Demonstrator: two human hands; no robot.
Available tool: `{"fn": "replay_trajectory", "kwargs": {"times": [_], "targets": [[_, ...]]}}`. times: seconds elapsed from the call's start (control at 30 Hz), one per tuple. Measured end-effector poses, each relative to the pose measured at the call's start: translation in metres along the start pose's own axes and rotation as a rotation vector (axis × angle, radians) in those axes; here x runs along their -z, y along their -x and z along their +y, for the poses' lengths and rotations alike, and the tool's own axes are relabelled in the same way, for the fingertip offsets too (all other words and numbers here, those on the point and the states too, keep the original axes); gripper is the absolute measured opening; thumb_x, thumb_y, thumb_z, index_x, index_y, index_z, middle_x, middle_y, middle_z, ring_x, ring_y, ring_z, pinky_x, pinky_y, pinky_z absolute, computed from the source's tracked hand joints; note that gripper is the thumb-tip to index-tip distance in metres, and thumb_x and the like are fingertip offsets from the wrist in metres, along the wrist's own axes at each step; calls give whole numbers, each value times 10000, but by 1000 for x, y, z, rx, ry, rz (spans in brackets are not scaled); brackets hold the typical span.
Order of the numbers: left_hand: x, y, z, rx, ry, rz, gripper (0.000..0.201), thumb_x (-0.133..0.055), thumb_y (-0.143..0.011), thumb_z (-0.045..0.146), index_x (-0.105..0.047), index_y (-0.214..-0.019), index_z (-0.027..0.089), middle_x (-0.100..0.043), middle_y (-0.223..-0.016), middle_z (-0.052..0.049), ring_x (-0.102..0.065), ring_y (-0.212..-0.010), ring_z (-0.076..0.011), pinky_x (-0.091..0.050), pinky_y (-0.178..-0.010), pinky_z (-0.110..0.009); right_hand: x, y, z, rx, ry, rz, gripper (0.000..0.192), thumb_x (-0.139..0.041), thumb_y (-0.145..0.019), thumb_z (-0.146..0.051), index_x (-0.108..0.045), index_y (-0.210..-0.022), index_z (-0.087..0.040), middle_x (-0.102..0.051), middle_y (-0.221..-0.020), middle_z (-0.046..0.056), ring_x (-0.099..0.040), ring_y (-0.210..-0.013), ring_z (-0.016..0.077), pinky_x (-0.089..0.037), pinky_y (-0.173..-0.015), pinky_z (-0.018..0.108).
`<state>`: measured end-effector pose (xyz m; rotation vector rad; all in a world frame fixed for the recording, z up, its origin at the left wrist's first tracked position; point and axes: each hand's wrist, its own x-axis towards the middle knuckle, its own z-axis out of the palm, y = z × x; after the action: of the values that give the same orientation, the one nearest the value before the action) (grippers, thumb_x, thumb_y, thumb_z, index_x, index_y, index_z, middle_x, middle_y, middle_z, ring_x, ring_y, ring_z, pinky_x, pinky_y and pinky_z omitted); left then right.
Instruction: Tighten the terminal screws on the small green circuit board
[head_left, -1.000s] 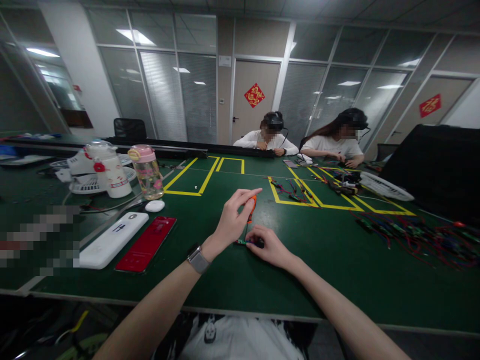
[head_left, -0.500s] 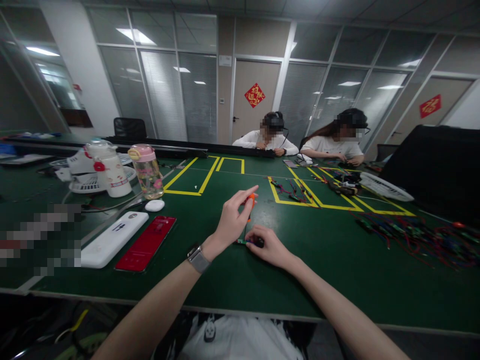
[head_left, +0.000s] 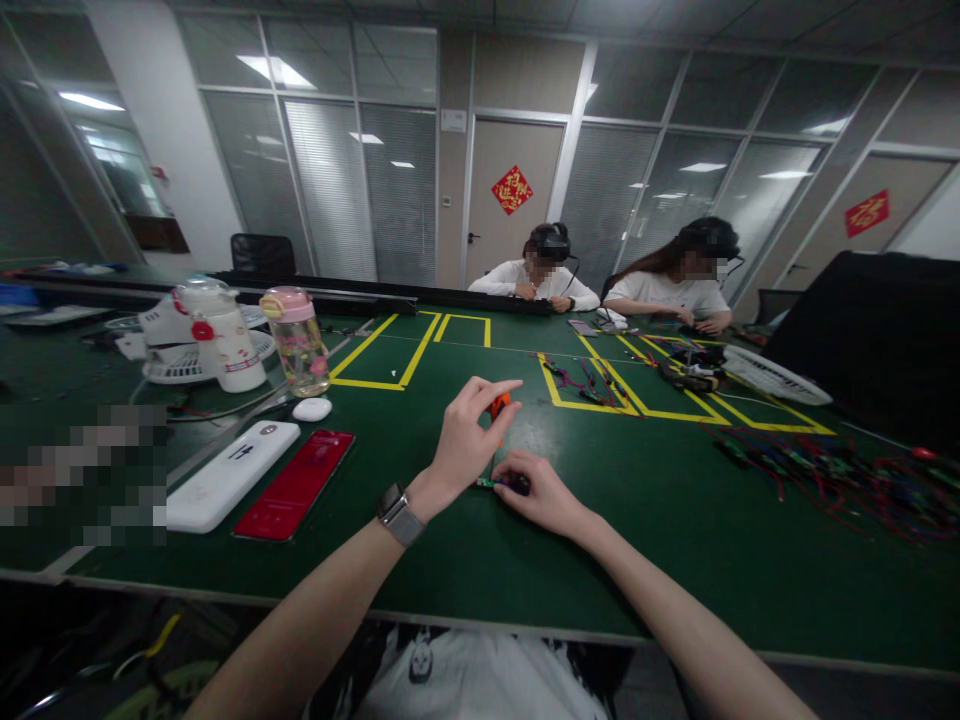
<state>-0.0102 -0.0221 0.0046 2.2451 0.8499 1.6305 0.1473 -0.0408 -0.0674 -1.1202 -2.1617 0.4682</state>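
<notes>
The orange-handled screwdriver (head_left: 498, 405) stands nearly upright over the middle of the green tabletop (head_left: 675, 540), its handle pinched between the thumb and fingertips of the left hand (head_left: 466, 440), whose forefinger stretches out to the right above the handle top; the shaft below the handle is mostly hidden behind that hand, so the tip cannot be seen clearly. Just below and to the right, the right hand (head_left: 540, 492) lies low on the tabletop with its fingers curled down onto a small green circuit board (head_left: 489, 483), pressing it flat; a dark piece sits under the fingertips beside the board, too small to tell apart. The two hands are close together, nearly touching. The left wrist carries a watch (head_left: 397, 515) with a grey band. To the left of the hands a red phone (head_left: 294, 484) lies flat, with a long white case (head_left: 229, 475) just beside it and a small white oval case (head_left: 312, 408) a little beyond. Farther left and back stand a clear bottle with a pink lid (head_left: 295, 342) and a white bottle (head_left: 217, 335) with red marks, close to each other. Yellow tape lines (head_left: 409, 360) mark rectangles on the tabletop beyond the hands. On the right, a tangle of red and black wires with boards (head_left: 817, 470) spreads over the surface, well apart from the hands. At the far side two people (head_left: 615, 285) in white tops sit with their hands on the tabletop.
</notes>
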Motion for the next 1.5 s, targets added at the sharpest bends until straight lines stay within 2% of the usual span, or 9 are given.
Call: {"fn": "replay_trajectory", "kwargs": {"times": [0.07,0.23,0.47,0.67,0.93,1.1,1.2,1.33,1.5], "targets": [[1,0,1,-4,-23,14,234,-564,-909,267,-661,-1114,209,-574,-920,-37,-570,-840,-147,-468,-780,-269,0,0,0,1,1,0,106,-621,-760,-92,-666,-824,-164,-592,-759,19,-551,-698,150,-439,-661,268],[0,-1,-1,22,147,-43,330,-401,-976,214,-568,-1261,210,-630,-1060,-61,-609,-951,-154,-476,-868,-295,-1,0,2,7,-6,6,98,-628,-763,-107,-670,-824,-170,-592,-753,17,-557,-707,152,-448,-664,267],[1,-2,-1,30,53,13,194,-580,-895,241,-677,-1057,199,-569,-891,-27,-561,-808,-139,-472,-752,-260,-2,0,3,-18,-62,13,115,-645,-740,-88,-674,-818,-168,-588,-756,9,-557,-690,140,-450,-647,253],[0,-1,-1,42,144,-34,330,-387,-978,209,-582,-1244,217,-614,-1093,-61,-598,-983,-154,-469,-896,-301,-2,-1,3,-30,-90,12,135,-647,-726,-72,-673,-818,-167,-584,-754,4,-557,-685,137,-451,-641,249],[0,0,-2,4,70,-3,242,-539,-918,233,-658,-1127,212,-622,-984,-51,-595,-894,-154,-483,-803,-279,-1,-1,3,-30,-90,6,126,-647,-734,-84,-666,-823,-170,-589,-758,8,-557,-679,136,-451,-638,252],[0,-1,-2,34,191,-73,328,-404,-975,199,-578,-1251,217,-635,-1135,-63,-598,-1032,-155,-460,-924,-303,-1,-1,3,-15,-66,-11,115,-639,-751,-95,-667,-836,-165,-590,-783,20,-559,-708,145,-461,-670,267],[-1,-1,-3,34,193,-71,305,-462,-954,213,-591,-1231,221,-649,-1053,-50,-613,-932,-148,-486,-846,-287,0,-1,3,-19,-61,-20,119,-648,-746,-100,-666,-841,-169,-590,-795,18,-556,-711,145,-464,-676,269],[0,-1,-2,17,88,5,200,-611,-877,242,-678,-1063,211,-584,-896,-25,-570,-813,-138,-475,-763,-263,0,0,2,-32,-50,-28,133,-660,-733,-88,-671,-844,-162,-592,-809,26,-555,-716,149,-463,-680,275],[0,-1,-2,50,160,-61,312,-409,-977,216,-597,-1226,227,-611,-1057,-53,-588,-960,-148,-461,-869,-284,1,-1,1,-26,-47,-28,131,-661,-739,-89,-672,-845,-164,-588,-801,23,-554,-729,151,-458,-694,276]]}}
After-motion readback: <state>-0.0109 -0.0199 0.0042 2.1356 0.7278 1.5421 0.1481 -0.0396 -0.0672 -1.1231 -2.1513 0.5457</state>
